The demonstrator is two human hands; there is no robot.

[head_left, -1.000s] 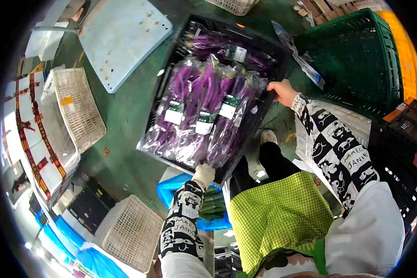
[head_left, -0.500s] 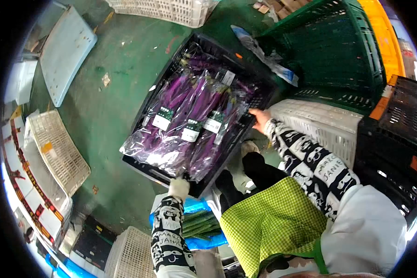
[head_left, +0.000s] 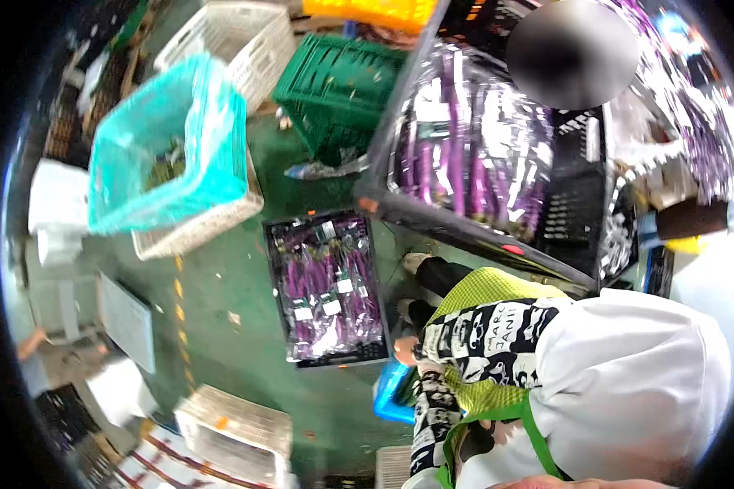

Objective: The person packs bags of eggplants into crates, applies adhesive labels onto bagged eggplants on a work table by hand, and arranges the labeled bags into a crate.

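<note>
A black crate (head_left: 342,360) of bagged purple eggplants (head_left: 330,285) stands on the green floor, a little left of my hands. My right hand (head_left: 405,350) is bare and hangs close to my body, near the crate's corner, with a gap between them. Just below it is my left hand (head_left: 431,368), in a pale glove and partly hidden. The hands are close together; blur and overlap hide the fingers. A blue-edged container (head_left: 393,398) shows beneath them.
To my right is a larger black crate (head_left: 465,218) with bagged eggplants; a person in patterned sleeves (head_left: 620,232) stands beyond it. Further off are a green crate (head_left: 334,81), a turquoise crate (head_left: 216,122) and white crates (head_left: 249,49). A white basket (head_left: 236,416) stands at lower left.
Both hands have let go of the eggplant crate, which now rests on the floor. They have drawn back together near my body. The view has swung right, bringing in the larger crate and another person.
</note>
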